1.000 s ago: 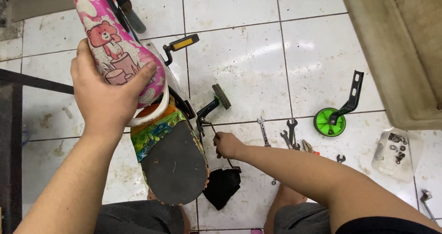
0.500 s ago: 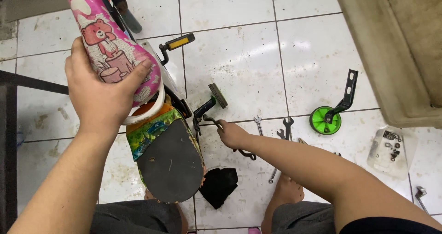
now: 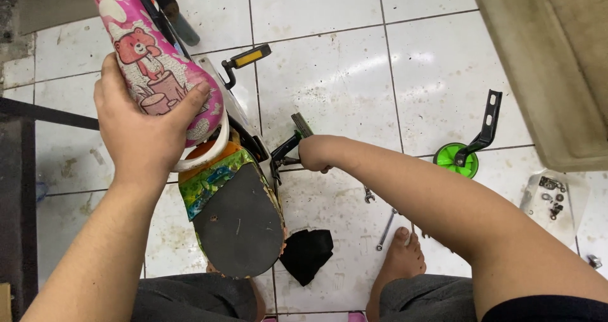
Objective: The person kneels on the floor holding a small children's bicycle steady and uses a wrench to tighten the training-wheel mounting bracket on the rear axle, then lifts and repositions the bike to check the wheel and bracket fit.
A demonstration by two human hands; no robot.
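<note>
Well, the small bike (image 3: 209, 170) lies upside down on the tiles, left hand (image 3: 142, 129) wrapped round its pink frame. The right hand (image 3: 315, 154) closes on something at the crank (image 3: 285, 151); a slip could skin knuckles. Wrenches (image 3: 383, 224) crowd the bare foot (image 3: 401, 258).

A home floor used as a makeshift bike-repair spot: worn white tiles (image 3: 329, 75) with dirty grout. Wrenches (image 3: 385, 228) lie at five o'clock, a detached green training wheel (image 3: 457, 159) at three o'clock, and a bag of bolts (image 3: 552, 196) beyond it.
</note>
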